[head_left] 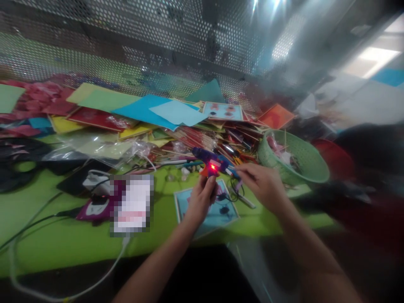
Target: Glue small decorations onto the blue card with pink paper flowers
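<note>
My left hand [203, 195] is closed around the handle of a dark blue-purple glue gun [205, 156], whose nozzle points left. A red light glows on its body and its trigger is orange. At the gun's rear end my right hand [263, 183] pinches with thumb and fingers what looks like a glue stick [231, 167]; motion blur softens its outline. Below the gun, a light blue card [229, 216] with dark and pink shapes lies flat on the green table [170, 248], partly covered by my left hand. A dark cable hangs beside the gun.
A green basket [311, 168] stands at the right. Coloured paper sheets [139, 107], sticks and pens lie along the back by a perforated metal panel [126, 46]. At left are a purple power strip [85, 210], white cables and a pixelated, phone-like rectangle [134, 204].
</note>
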A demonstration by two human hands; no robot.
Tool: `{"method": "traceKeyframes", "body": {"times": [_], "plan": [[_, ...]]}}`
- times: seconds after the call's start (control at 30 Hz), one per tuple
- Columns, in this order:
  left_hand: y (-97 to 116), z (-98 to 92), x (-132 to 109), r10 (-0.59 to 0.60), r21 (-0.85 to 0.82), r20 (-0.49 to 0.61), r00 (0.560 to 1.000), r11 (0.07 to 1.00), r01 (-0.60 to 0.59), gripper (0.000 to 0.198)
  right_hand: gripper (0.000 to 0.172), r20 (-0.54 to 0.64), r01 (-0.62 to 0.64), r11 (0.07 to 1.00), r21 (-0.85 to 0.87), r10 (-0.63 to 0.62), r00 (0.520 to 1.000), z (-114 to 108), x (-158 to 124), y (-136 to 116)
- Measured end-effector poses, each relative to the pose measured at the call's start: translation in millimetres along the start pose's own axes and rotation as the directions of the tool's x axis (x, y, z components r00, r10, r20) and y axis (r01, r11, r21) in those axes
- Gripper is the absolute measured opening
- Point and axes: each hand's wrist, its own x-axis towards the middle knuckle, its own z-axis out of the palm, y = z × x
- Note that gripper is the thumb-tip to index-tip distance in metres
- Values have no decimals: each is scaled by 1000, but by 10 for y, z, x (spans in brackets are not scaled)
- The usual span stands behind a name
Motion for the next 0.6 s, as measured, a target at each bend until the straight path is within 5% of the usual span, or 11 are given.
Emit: {"method": "traceKeyframes", "body": {"times": [0.33,0.43,0.53,0.6], "plan": [[142,58,-14,30,19,18,999,999,-30,41,35,-38,-13,995,-99,9,999,61,-128,104],[181,84,-10,50,24,21,999,998,-50,40,42,-182,12,986,-167,-43,982,70,-222,65],[175,139,-34,72,0,64,995,997,-72,39,33,-308,67,991,-119,-101,946,72,-382,-75],[160,200,-73,69,-37,105,992,997,-66,40,21,-233,89,996,6,-85,969,102,-488,-147]]}}
